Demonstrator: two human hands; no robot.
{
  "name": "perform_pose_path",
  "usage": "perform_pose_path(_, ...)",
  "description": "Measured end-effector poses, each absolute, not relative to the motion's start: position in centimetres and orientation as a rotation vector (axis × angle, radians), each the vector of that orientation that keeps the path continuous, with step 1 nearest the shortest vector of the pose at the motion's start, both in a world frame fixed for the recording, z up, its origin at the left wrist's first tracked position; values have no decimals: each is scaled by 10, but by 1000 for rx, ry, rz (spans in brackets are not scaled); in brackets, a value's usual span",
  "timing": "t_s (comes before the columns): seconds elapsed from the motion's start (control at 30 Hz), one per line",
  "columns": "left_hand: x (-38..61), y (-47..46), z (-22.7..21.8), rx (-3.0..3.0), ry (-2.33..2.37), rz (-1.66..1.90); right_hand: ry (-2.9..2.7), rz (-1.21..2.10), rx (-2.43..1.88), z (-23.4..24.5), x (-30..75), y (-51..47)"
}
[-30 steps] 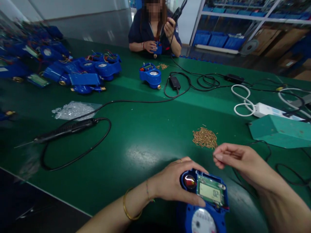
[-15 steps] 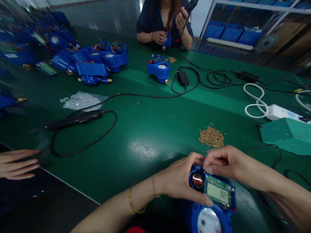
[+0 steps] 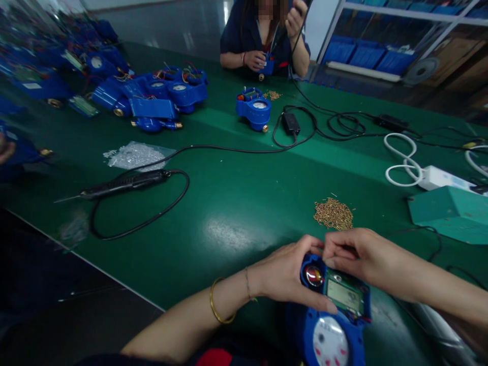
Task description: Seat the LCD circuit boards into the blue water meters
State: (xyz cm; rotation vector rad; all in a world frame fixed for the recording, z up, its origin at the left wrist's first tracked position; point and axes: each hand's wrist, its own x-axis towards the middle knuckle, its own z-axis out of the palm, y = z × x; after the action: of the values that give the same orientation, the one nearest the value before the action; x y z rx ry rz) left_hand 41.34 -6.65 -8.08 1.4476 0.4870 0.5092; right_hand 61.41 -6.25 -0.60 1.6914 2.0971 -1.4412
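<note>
A blue water meter (image 3: 353, 341) with a white round dial, a small display on a green circuit board (image 3: 346, 297) and a red-and-dark round part in its housing is close in front of me. My left hand (image 3: 292, 277) is wrapped round the housing, thumb along the display's edge and fingers on the far side. My right hand (image 3: 353, 254) pinches at the housing's far rim, above the board. Whatever lies between its fingertips is hidden. Just beyond the hands is a pile of small brass-coloured screws (image 3: 334, 214).
A black electric screwdriver (image 3: 125, 184) with its cable lies left, near a bag of clear small parts (image 3: 136, 155). Several blue meters (image 3: 152, 96) crowd the back left; another meter (image 3: 253, 109) stands mid-table. A co-worker (image 3: 263, 35) sits opposite. A power strip (image 3: 442, 178) lies right.
Another person's hand at the left edge has moved away from the screwdriver's tip, and fingers now show by a blue meter there. My hands stay on the meter. The view has shifted slightly.
</note>
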Motion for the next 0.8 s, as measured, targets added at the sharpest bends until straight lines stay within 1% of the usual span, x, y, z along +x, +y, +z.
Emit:
perform_pose_path(0.13, 413, -66, -82, 1486, 530, 452, 1983, -1741, 1764, -13, 619, -58)
perform_pose_path(0.27, 414, -64, -81, 1500, 526, 438, 1781, -2107, 1717, -20, 618, -54)
perform_pose_path(0.33, 414, -63, -80, 1502, 520, 448, 1751, -2172, 1707, -21, 615, -51)
perform_pose_path(0.43, 413, -64, -79, 1494, 520, 449, 1795, -2160, 1713, -11, 621, -52)
perform_pose_path(0.5, 412, -64, -79, 1487, 530, 433, 1900, -2031, 1905, 1, 641, -61)
perform_pose_path(0.53, 411, -65, -79, 1487, 535, 425, 1961, -1881, 2104, 6, 656, -69)
perform_pose_path(0.6, 410, -64, -79, 1485, 537, 418, 1928, -1393, 2602, 11, 694, -97)
perform_pose_path(0.63, 409, -64, -79, 1483, 535, 418, 1817, -1059, 2802, 9, 714, -115)
perform_pose_path(0.67, 409, -64, -79, 1480, 530, 415, 1672, -767, 2885, 4, 732, -135)
perform_pose_path(0.7, 409, -63, -79, 1477, 527, 412, 1545, -606, 2881, -5, 747, -156)
perform_pose_path(0.73, 409, -62, -78, 1474, 526, 406, 1472, -520, 2838, -17, 758, -175)
perform_pose_path(0.8, 409, -61, -77, 1467, 525, 383, 1429, -476, 2751, -46, 767, -205)
